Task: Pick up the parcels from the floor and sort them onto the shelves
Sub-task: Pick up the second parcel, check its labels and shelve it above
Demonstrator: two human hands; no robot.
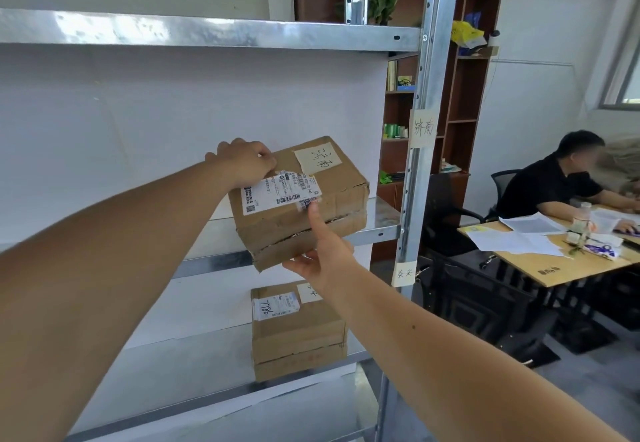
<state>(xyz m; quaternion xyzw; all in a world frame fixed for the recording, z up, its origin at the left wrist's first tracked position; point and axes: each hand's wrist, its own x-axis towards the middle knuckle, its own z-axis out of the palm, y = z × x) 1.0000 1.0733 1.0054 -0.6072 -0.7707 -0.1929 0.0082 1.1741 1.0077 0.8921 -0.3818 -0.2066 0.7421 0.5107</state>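
Note:
A brown cardboard parcel (pixel 332 195) with a shipping label and a handwritten paper tag hangs tilted at the front edge of the middle metal shelf (pixel 375 232). My left hand (pixel 246 162) grips its top left corner. My right hand (pixel 323 254) supports it from below, thumb pressed on its front face. One shelf lower, a second taped parcel (pixel 298 330) with its own label rests flat. Handwritten paper tags (pixel 423 128) are stuck on the shelf's right upright.
The steel upright (pixel 417 178) stands just right of the parcel, and the top shelf (pixel 207 31) spans above it. Behind is a wooden bookcase (pixel 464 95). At the right a person (pixel 561 181) sits at a desk (pixel 540 268) strewn with papers, an office chair nearby.

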